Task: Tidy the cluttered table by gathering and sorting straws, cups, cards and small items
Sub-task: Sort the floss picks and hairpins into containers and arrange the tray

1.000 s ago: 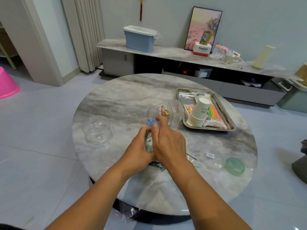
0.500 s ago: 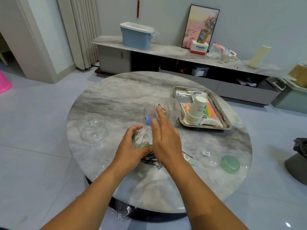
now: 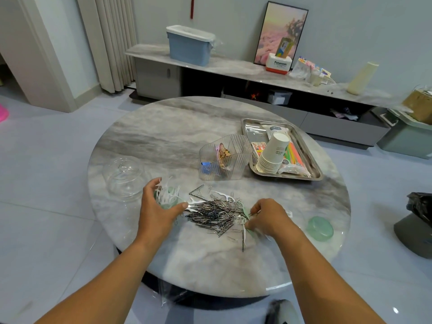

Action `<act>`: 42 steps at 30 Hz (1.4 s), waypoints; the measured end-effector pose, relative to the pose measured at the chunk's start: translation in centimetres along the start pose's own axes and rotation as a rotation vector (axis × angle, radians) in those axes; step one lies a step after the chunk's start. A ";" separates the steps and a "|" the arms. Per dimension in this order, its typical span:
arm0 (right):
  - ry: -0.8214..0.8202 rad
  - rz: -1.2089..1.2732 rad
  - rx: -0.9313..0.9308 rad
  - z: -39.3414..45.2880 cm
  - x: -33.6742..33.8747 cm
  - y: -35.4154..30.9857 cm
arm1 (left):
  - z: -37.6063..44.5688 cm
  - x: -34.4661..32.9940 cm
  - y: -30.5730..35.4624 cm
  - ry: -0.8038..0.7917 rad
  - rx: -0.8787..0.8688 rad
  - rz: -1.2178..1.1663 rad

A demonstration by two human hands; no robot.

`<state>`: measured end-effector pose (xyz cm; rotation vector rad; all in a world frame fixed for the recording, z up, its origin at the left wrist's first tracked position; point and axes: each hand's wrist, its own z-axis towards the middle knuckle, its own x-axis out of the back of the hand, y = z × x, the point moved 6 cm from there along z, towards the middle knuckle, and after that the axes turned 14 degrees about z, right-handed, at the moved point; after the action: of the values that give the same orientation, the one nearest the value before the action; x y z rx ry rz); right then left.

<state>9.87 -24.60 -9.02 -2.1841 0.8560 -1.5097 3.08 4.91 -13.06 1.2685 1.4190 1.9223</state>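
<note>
Left fingers: our left hand (image 3: 157,204) curls round a small pale-green container of white floss picks (image 3: 168,197), thumb on its right side.
Right fingers: our right hand (image 3: 268,216) is knuckles-up, fingers bent down onto white picks at the pile's right edge; we cannot tell if they pinch anything.
Pile: dark hairpins and silver paper clips (image 3: 216,212) lie between both hands on the round grey marble counter (image 3: 163,141).
Lid: green round lid (image 3: 320,228), right of the right hand.
Organizer: clear ribbed divided box (image 3: 225,161) behind the pile, clips inside.
Tray: steel tray (image 3: 254,123) holding stacked white paper cups (image 3: 272,153) and coloured straws (image 3: 295,153).
Writing: "Panasonic" on the white-and-red box (image 3: 279,64) on the far shelf.
Arms: both forearms bare, reaching forward.
</note>
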 end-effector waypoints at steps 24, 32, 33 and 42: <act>-0.071 0.161 -0.108 -0.7 0.3 1.7 | -2.7 -4.2 5.2 -0.297 -0.258 0.754; 0.011 0.042 -0.084 -0.2 -1.1 1.1 | -1.6 -3.7 5.0 -0.407 -0.274 1.045; 0.014 0.054 -0.088 -0.1 -1.0 1.3 | -1.4 -3.6 4.9 -0.415 -0.268 1.049; -0.056 0.301 -0.108 -0.8 1.3 1.0 | 0.8 -3.6 4.4 -0.478 -0.134 0.999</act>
<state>9.20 -26.17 -8.36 -2.0466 1.2098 -1.2781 6.27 0.85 -10.47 2.4347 0.3903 1.9471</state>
